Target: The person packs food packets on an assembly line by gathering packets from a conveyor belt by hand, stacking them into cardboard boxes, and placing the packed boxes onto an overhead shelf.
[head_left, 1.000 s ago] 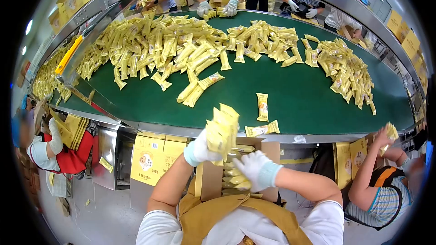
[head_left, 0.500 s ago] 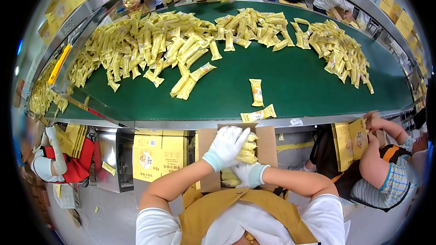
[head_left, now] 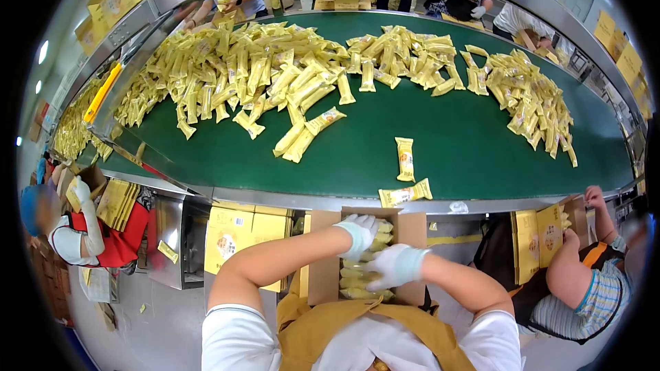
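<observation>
An open cardboard carton (head_left: 412, 230) stands in front of my body, against the near edge of the conveyor. Yellow snack packets (head_left: 354, 283) lie stacked in a row inside it. My left hand (head_left: 361, 233), in a white glove, reaches into the far end of the carton, its fingers stretched over the packets. Lower down, my gloved right hand (head_left: 395, 266) lies across the packets from the right side, fingers apart. Two loose packets, one upright in view (head_left: 405, 159) and one lying crosswise (head_left: 405, 194), rest on the green belt (head_left: 357, 158) just beyond the carton.
Large heaps of yellow packets (head_left: 234, 69) cover the belt's far side, with another heap (head_left: 533, 96) at the right. Folded yellow cartons (head_left: 234, 233) stand left of my carton. Co-workers handle cartons at both sides and across the belt.
My hands have shifted over the packets: the left now sits at the carton's far end, the right further up, and more of the packet row shows. The whole view has tilted slightly.
</observation>
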Demonstrator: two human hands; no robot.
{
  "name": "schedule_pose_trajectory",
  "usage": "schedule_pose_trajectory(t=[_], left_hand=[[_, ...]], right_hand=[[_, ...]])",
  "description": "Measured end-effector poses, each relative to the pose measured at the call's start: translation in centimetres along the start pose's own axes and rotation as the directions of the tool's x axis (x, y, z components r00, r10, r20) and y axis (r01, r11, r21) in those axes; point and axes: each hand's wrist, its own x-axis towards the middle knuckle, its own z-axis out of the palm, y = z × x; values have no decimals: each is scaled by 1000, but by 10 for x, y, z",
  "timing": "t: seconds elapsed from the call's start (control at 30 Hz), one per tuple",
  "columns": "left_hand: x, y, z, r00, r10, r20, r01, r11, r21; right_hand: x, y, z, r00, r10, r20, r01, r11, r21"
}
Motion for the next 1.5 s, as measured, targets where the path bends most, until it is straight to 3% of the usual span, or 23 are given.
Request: schedule_pose_trajectory(t=[0.03,0.07,0.1,0.13,0.17,0.2,0.27,0.3,0.33,0.4,0.47,0.57,0.6,0.7,0.73,0.83,0.9,1.13,1.2,1.27,1.37,1.47,1.5], left_hand=[[-17,-5,-4,997,63,-40,-56,988,145],[-43,-4,-40,996,61,57,-56,995,-81],[-66,-10,-81,985,81,153,-31,952,-304],[-82,-33,-98,965,253,73,-184,846,-499],[-99,-61,-95,941,290,-175,-327,644,-691],[-110,-77,-113,948,217,-231,-316,597,-737],[-99,-126,-98,883,-196,-426,-244,584,-774],[-78,-149,-80,695,-489,-528,-164,607,-778],[-54,-181,-64,490,-604,-628,124,762,-636],[-33,-203,-60,354,-706,-613,330,708,-624],[-15,-213,-61,386,-772,-505,499,635,-589],[8,-198,-69,418,-801,-430,678,589,-440],[16,-192,-69,425,-794,-434,701,592,-397],[29,-168,-64,582,-650,-488,605,748,-275],[29,-155,-63,636,-594,-494,571,792,-216],[23,-132,-57,761,-417,-498,369,908,-196],[16,-128,-52,725,-405,-557,258,910,-325],[10,-157,-42,606,-688,-400,566,725,-392],[10,-170,-19,594,-618,-515,520,783,-341],[8,-177,-10,663,-575,-479,520,814,-258],[-1,-160,-38,588,-695,-414,429,702,-568],[5,-135,-55,529,-612,-588,321,785,-529],[13,-125,-58,522,-603,-604,330,795,-509]], right_hand=[[-17,17,-10,976,-117,-184,163,952,258],[-37,33,-22,920,-154,-360,320,827,463],[-54,47,-31,847,-90,-525,382,789,481],[-63,61,-38,778,12,-629,386,780,492],[-67,75,-39,719,222,-659,346,708,616],[-57,105,-29,637,300,-710,355,704,616],[-41,133,-39,537,124,-835,62,981,185],[-22,145,-33,570,69,-819,5,996,88],[-6,152,-27,607,18,-795,-48,999,-14],[10,149,-29,660,-49,-750,-183,957,-224],[21,155,-36,653,-58,-755,-216,942,-259],[9,144,-61,637,185,-749,-13,973,229],[3,139,-68,547,257,-797,45,941,334],[14,158,-76,198,487,-851,-174,871,459],[23,167,-78,154,565,-810,-361,796,487],[58,188,-73,129,763,-634,-595,571,565],[73,185,-71,108,824,-556,-608,498,619],[60,195,-65,315,814,-488,-535,577,617],[48,195,-58,300,827,-476,-543,558,627],[39,198,-48,278,831,-482,-476,555,682],[29,198,-41,185,840,-511,-375,541,753],[31,184,-54,17,744,-668,-338,633,696],[39,182,-61,32,782,-622,-390,583,713]])
